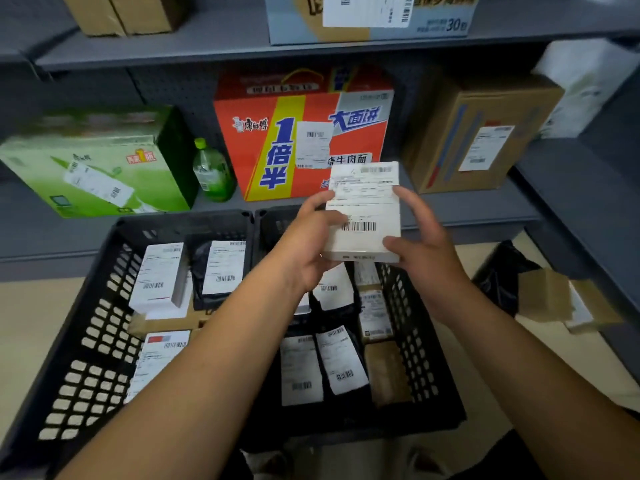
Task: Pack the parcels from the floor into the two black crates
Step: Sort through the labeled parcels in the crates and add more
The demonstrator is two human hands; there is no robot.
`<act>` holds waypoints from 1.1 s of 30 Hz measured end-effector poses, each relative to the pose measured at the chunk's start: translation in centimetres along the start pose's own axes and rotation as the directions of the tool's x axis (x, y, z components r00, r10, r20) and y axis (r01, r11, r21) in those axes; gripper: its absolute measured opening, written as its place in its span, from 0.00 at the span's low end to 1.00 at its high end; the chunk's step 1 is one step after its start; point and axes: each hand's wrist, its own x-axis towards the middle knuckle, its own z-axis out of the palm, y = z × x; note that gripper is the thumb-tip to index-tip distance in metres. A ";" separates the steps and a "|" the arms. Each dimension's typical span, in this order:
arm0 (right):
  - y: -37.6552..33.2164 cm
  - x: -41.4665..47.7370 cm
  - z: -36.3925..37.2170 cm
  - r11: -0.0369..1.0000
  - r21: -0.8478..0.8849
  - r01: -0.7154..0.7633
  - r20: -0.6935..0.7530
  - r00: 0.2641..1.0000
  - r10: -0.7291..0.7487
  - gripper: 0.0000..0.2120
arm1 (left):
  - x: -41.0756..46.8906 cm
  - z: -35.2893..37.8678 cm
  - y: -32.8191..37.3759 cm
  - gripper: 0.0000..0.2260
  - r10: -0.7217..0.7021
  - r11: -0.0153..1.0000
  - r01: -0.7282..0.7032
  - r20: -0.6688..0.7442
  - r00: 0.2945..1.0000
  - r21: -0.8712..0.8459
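Your left hand (311, 237) and right hand (424, 245) grip the white parcel (363, 209) by its long sides; its long axis runs near to far, above the right crate (412, 327).

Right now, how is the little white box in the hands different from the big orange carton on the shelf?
The small white cardboard box is plain and flat; the large orange printed carton is colourful and bulky. The left hand and right hand hold the white box up; the orange carton stands on the grey metal shelf. Both carry white barcode labels.
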 end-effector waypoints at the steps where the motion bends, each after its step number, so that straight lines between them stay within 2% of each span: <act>1: 0.1 0.2 0.0 1.000 0.011 0.003 0.015 1.000 -0.003 0.34 | 0.2 -0.7 0.2 0.22 0.050 0.998 -0.049 -0.010 0.999 0.043; 4: 0.8 0.3 0.0 0.997 0.011 -0.070 -0.016 0.997 0.070 0.34 | 0.8 -2.9 0.2 0.30 0.074 0.989 -0.080 0.055 0.996 0.125; 6: 1.1 0.4 -0.1 0.969 0.089 -0.230 -0.054 0.971 0.235 0.27 | 1.0 -3.8 -0.1 0.33 0.061 0.979 -0.077 0.085 0.995 0.190; 8: 1.1 0.4 -0.3 0.925 0.096 -0.367 -0.030 0.928 0.372 0.17 | 1.0 -4.1 -0.5 0.34 0.049 0.970 -0.070 0.098 0.994 0.231; 10: 1.3 0.5 -0.5 0.906 0.075 -0.417 -0.022 0.907 0.420 0.10 | 1.2 -4.5 -1.0 0.32 0.032 0.967 -0.052 0.085 0.996 0.251; 13: 1.5 0.5 -0.3 0.949 0.072 -0.306 -0.185 0.931 0.314 0.09 | 2.3 -5.7 -2.2 0.33 0.110 0.941 -0.069 -0.105 0.988 0.332; 15: 1.5 0.7 0.1 0.968 0.080 -0.239 -0.291 0.923 0.252 0.12 | 3.1 -7.4 -3.6 0.34 0.208 0.887 -0.061 -0.277 0.938 0.458; 16: 1.6 0.8 0.3 0.967 0.094 -0.236 -0.316 0.914 0.254 0.13 | 3.3 -8.4 -4.7 0.35 0.240 0.825 0.006 -0.361 0.901 0.564; 18: 2.0 1.1 0.6 0.960 0.092 -0.265 -0.331 0.901 0.281 0.13 | 2.7 -10.7 -7.8 0.38 0.261 0.631 0.273 -0.530 0.807 0.726; 20: 2.4 1.4 0.9 0.956 0.081 -0.282 -0.347 0.891 0.293 0.14 | 1.7 -12.9 -11.3 0.41 0.194 0.514 0.459 -0.619 0.761 0.725; 22: 2.8 1.7 1.1 0.954 0.060 -0.293 -0.361 0.885 0.294 0.14 | 0.8 -14.4 -14.7 0.41 0.064 0.518 0.523 -0.640 0.765 0.677; 24: 3.4 1.8 1.2 0.954 0.028 -0.297 -0.382 0.879 0.285 0.12 | 0.6 -14.9 -17.2 0.36 0.034 0.578 0.485 -0.613 0.789 0.656; 26: 4.2 2.0 1.0 0.955 0.002 -0.297 -0.415 0.869 0.271 0.13 | 0.9 -14.7 -18.5 0.28 0.130 0.624 0.418 -0.615 0.777 0.660; 28: 5.3 2.0 0.7 0.954 -0.032 -0.297 -0.443 0.860 0.252 0.14 | 0.9 -14.3 -19.0 0.24 0.230 0.609 0.407 -0.642 0.731 0.681; 33: 10.1 1.9 0.9 0.872 -0.198 -0.448 -0.465 0.826 0.319 0.15 | 1.4 -14.6 -19.5 0.22 0.274 0.572 0.423 -0.650 0.709 0.703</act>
